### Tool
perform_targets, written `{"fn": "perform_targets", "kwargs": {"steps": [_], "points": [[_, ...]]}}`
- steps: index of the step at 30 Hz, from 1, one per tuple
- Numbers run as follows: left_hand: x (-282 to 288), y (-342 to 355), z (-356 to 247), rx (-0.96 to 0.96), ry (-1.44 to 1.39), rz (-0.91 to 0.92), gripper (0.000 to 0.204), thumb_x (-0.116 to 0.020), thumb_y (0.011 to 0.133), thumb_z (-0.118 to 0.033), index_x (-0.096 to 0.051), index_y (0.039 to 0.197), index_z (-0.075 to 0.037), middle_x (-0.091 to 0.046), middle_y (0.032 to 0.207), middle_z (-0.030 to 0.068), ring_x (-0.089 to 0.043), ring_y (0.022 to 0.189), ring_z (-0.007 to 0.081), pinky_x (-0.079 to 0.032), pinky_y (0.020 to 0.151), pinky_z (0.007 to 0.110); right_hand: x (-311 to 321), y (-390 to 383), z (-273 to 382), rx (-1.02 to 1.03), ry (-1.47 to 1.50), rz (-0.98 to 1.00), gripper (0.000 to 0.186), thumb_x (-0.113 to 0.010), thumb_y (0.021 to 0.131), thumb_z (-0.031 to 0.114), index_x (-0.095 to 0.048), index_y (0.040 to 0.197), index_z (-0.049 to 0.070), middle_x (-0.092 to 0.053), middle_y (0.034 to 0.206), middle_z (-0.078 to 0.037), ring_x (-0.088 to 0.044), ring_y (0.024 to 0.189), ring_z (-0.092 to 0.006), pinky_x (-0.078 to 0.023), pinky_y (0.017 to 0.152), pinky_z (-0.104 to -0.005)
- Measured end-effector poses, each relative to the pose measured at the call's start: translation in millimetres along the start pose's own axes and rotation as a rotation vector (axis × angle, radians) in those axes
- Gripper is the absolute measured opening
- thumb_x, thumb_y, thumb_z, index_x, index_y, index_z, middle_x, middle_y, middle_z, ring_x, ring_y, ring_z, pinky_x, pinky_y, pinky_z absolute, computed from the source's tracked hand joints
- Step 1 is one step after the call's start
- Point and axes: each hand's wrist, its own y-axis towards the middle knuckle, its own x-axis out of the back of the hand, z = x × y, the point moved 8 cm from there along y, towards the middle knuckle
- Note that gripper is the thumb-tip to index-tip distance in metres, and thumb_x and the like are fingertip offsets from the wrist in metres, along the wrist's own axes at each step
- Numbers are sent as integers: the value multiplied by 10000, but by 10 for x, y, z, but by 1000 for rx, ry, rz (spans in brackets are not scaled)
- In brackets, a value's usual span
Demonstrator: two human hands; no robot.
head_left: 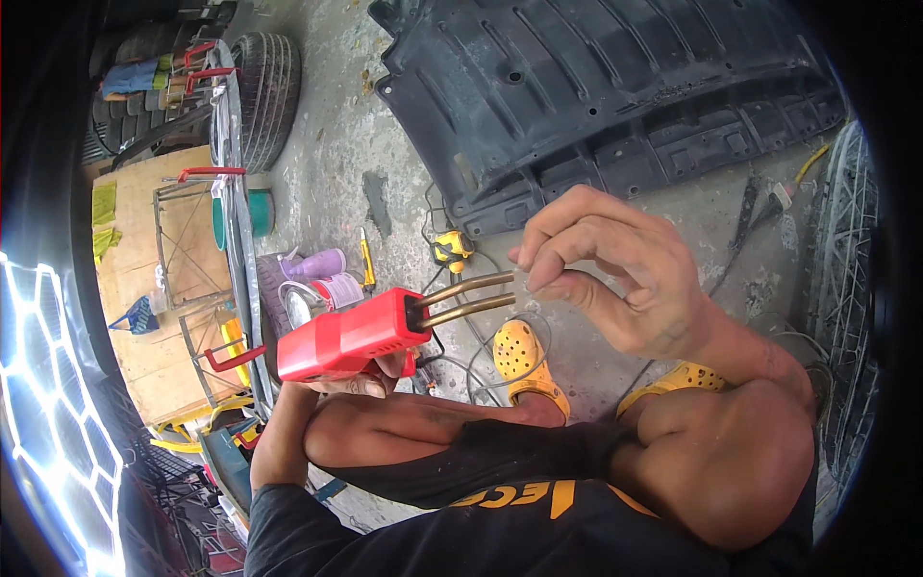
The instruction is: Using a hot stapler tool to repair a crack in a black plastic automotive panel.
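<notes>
My left hand [370,380] is closed round a red plastic hand tool [341,341], held sideways, with two bent brass-coloured prongs [461,313] sticking out toward the right. My right hand [615,269] is raised just right of the prong tips, with thumb and fingertips pinched together; whatever is between them is too small to make out. Beyond my hands a large black ribbed plastic panel [606,87] lies on the concrete floor [336,115]. A yellow-and-black power tool [450,248] with a cord lies near the panel's lower corner.
On the left stand a tyre [269,96], a plywood board [135,365], a metal rack with red hooks [226,135] and a green bucket [260,212]. A can [338,290] and purple bottle [317,264] sit beside the rack. Loose cords run near my yellow clogs [519,356].
</notes>
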Motion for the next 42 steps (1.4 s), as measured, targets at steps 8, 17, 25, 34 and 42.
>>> {"fn": "perform_targets", "kwargs": {"steps": [8, 17, 25, 34, 42], "points": [[-168, 117, 58, -47, -201, 77, 207, -792, 867, -87, -653, 1004, -17, -695, 830, 107, -700, 793, 256, -531, 784, 407, -23, -39, -132, -129, 134, -54, 115, -727, 842, -46, -673, 934, -3, -661, 992, -93, -685, 874, -234, -537, 754, -327], [-147, 219, -36, -7, -71, 50, 200, -794, 864, -95, -655, 991, -30, -696, 832, 106, -692, 785, 259, -519, 798, 418, -43, -93, -187, -249, 397, -102, 65, -692, 900, -51, -657, 953, -35, -642, 1034, -93, -663, 942, -170, -539, 781, -318], [-182, 212, -162, -43, -15, 25, 211, -806, 856, -122, -661, 985, -40, -698, 838, 100, -692, 788, 256, -522, 789, 413, -24, -138, -237, -267, 432, -144, 88, -660, 912, -93, -646, 992, -60, -625, 1044, -85, -639, 980, -136, -555, 840, -268], [-197, 262, -253, -86, 43, -24, 225, -820, 847, -152, -667, 979, -52, -700, 844, 93, -691, 792, 252, -525, 779, 408, 7, -80, -131, -166, 271, -107, 98, -680, 880, -110, -639, 946, -49, -640, 1033, -100, -683, 918, -163, -575, 804, -277], [-207, 313, -287, -119, 80, -65, 238, -832, 838, -178, -673, 973, -63, -702, 850, 87, -691, 795, 249, -527, 771, 404, -10, -75, -144, -170, 274, -114, 110, -700, 867, -98, -644, 932, -30, -655, 999, -92, -693, 896, -166, -583, 789, -277]]}}
